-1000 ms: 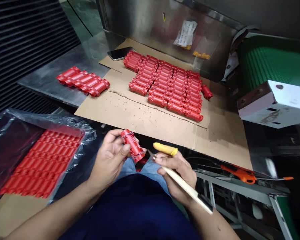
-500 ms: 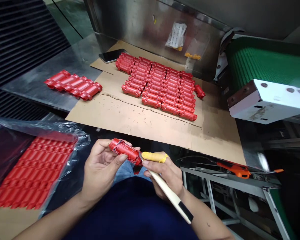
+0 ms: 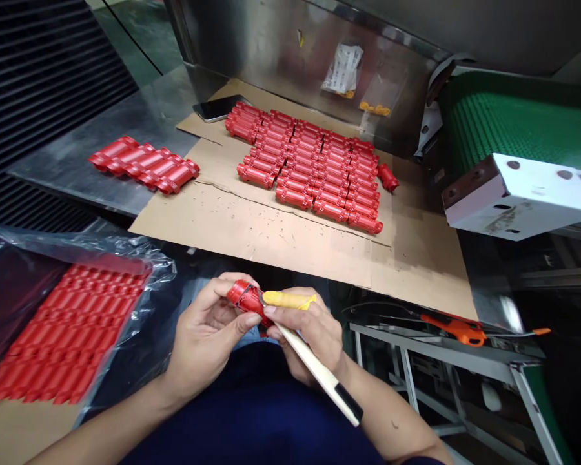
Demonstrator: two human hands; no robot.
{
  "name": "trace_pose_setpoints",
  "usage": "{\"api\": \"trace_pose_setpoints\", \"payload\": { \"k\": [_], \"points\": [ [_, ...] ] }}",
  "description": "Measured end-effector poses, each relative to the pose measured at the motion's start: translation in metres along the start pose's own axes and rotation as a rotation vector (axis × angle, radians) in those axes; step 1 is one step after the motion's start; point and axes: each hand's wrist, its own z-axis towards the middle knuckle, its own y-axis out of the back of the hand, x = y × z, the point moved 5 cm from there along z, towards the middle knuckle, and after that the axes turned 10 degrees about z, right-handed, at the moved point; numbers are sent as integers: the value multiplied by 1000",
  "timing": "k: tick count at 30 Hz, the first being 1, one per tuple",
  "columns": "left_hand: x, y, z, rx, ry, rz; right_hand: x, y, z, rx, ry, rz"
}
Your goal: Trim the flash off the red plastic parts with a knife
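Observation:
My left hand (image 3: pixel 213 329) grips a red ribbed plastic tube (image 3: pixel 244 296) between thumb and fingers, in front of my body. My right hand (image 3: pixel 310 329) is closed around a trimming knife (image 3: pixel 314 365) with a pale handle and a black end. A yellow cover (image 3: pixel 289 300) sits on its index finger. The knife's short grey blade lies against the tube's right part, mostly hidden by the fingers. On the cardboard (image 3: pixel 252 226) beyond my hands, several rows of similar red tubes (image 3: pixel 314 161) lie close together.
More red tubes (image 3: pixel 145 165) lie on the metal table at left, and one (image 3: pixel 387 177) lies apart at right. A plastic-lined box (image 3: pixel 72 329) of red tubes stands lower left. A phone (image 3: pixel 220 108) rests behind. A green conveyor (image 3: pixel 523 123) and an orange-handled tool (image 3: pixel 458 329) are at right.
The tube is turned in my left hand and less of it shows. My right hand and the knife have shifted slightly left, with the blade further along the tube.

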Motion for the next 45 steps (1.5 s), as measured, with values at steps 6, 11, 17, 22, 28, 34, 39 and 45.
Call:
{"api": "trace_pose_setpoints", "payload": {
  "k": [6,11,17,22,28,34,39,45],
  "points": [
    [-1,-1,0,-4,27,-14,3,2,1,-8,-18,-20],
    [-3,-2,0,-1,5,0,3,1,0,-9,-16,-19],
    [-2,-3,-1,-27,-4,6,6,1,-4,-31,-38,-31],
    [-2,-2,-2,-13,33,17,7,4,-1,-8,-64,12],
    [-4,-2,-1,-17,31,3,5,5,1,-3,-44,29],
    [-5,-2,0,-12,18,4,6,6,1,21,-57,19],
    [-3,-2,1,-14,1,18,2,8,6,122,-63,15],
    [9,3,-3,-18,98,-42,-15,20,-1,-29,-261,229]
  ]
}}
